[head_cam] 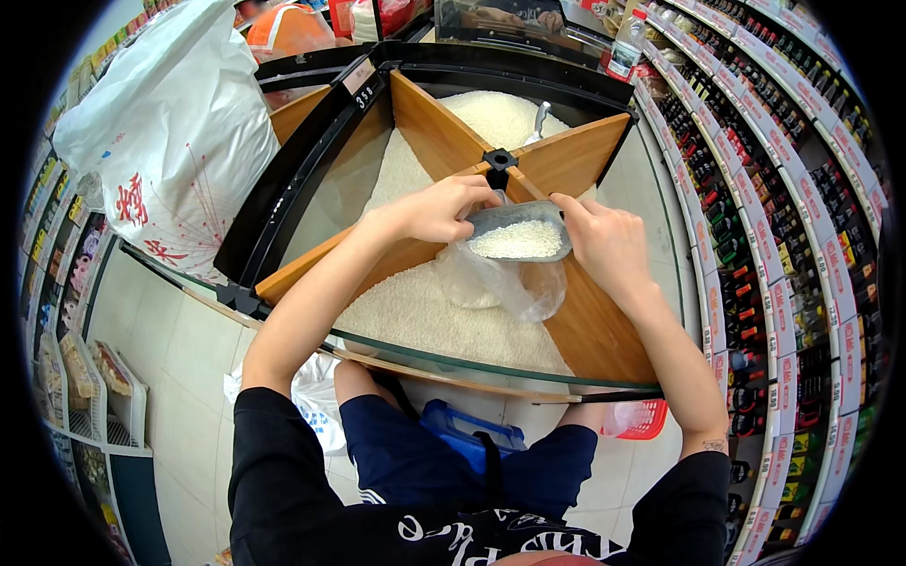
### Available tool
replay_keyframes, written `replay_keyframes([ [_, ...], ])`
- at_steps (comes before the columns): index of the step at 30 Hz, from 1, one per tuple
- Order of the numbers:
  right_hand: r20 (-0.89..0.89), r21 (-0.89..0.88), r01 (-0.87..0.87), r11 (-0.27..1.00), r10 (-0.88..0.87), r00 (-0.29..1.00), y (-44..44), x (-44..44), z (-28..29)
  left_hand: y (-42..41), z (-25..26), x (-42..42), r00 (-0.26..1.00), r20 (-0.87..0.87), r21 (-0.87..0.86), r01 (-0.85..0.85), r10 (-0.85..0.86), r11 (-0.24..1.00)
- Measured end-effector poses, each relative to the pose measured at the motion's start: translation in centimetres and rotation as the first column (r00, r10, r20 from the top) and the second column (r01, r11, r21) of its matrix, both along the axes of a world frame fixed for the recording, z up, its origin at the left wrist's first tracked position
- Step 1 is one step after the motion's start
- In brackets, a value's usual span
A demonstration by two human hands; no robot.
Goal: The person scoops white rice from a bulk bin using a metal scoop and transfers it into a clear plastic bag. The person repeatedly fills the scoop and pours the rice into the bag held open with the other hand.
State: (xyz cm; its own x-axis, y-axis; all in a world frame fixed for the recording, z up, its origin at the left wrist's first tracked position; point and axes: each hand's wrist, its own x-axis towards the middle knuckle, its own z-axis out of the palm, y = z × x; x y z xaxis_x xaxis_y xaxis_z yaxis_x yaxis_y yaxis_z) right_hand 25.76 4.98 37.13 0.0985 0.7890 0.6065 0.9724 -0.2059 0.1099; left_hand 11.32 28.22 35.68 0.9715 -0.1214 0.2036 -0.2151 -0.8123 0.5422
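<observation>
A grey scoop holding white rice is held up over the near compartment of a wood-divided rice bin. My right hand grips the scoop's right end, with the thumb and fingers at its rim. At the other end, my left hand pinches what seems to be the top of a clear plastic bag. The bag hangs below the scoop, above the loose rice; how much is inside cannot be told. Part of the scoop's left end is hidden by my left fingers.
Wooden dividers cross at a black post. Another scoop stands in the far rice. A large white printed bag is at the left, a plastic bottle at the far right corner. A glass edge borders the near side.
</observation>
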Motion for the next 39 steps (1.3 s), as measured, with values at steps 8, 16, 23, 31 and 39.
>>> replay_keyframes([
  [8,-0.056,-0.044,-0.032,0.999,0.029,0.998,0.3,-0.5,-0.5,0.1,0.0,-0.3,1.0,-0.018,-0.001,-0.014,0.014,1.0],
  [16,0.008,-0.014,-0.075,0.997,0.075,0.997,0.4,-0.5,-0.7,0.1,-0.2,0.0,1.0,0.015,0.017,-0.013,0.013,1.0],
  [23,0.027,0.066,-0.107,0.992,0.105,0.994,0.0,0.2,0.6,0.2,-0.4,0.1,1.0,-0.007,0.033,-0.027,0.027,0.999],
  [31,-0.045,0.271,-0.238,0.933,0.259,0.965,-0.9,-0.3,3.1,0.1,-0.5,-0.1,0.993,-0.06,0.043,-0.097,0.099,0.994],
  [39,-0.108,-0.076,-0.466,0.882,0.457,0.883,0.0,-4.0,-1.7,0.4,-1.4,0.2,0.998,0.005,0.054,-0.064,0.063,0.997],
])
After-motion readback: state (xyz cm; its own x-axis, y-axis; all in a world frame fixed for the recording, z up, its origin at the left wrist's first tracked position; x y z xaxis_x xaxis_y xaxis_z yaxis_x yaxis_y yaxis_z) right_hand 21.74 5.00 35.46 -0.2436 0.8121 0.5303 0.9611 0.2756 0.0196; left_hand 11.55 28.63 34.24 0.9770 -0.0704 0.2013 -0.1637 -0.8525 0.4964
